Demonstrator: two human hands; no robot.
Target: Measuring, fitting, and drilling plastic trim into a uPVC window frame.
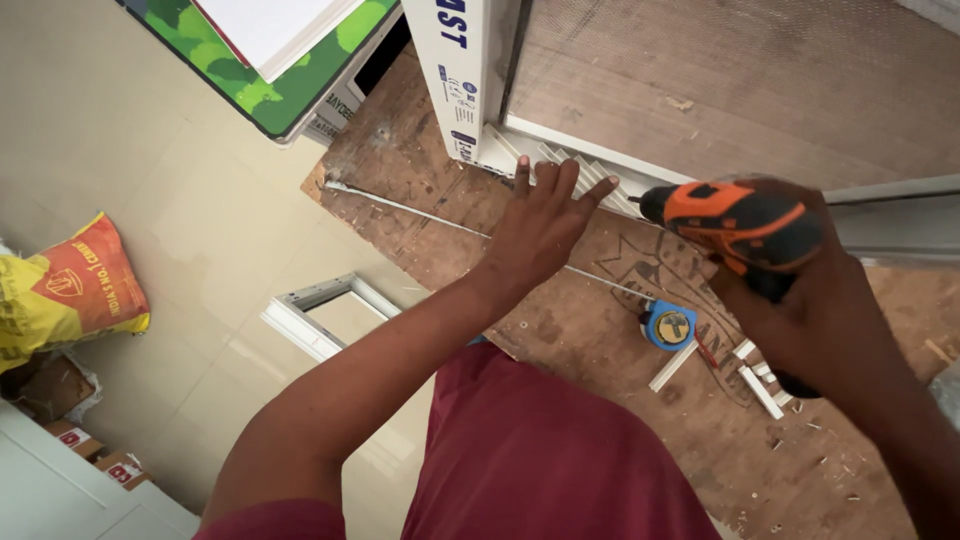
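My left hand (pixel 541 225) lies flat with fingers spread on the white ribbed profile frame (pixel 575 170) at the lower edge of a mesh screen panel (pixel 720 80). An orange and black cordless drill (pixel 745 225) is gripped in my right hand (pixel 800 320), its nose pointing left at the frame just right of my left fingers. Both rest over a worn plywood board (pixel 600 340). An extended tape measure with a blue case (pixel 668 325) lies across the board below my hands.
Short white profile offcuts (pixel 755 380) lie right of the tape case. A small white frame (pixel 320 310) sits on the tiled floor at left, near a yellow and red sack (pixel 70 290). A green board (pixel 290 60) and a white printed box (pixel 455 70) stand at the top.
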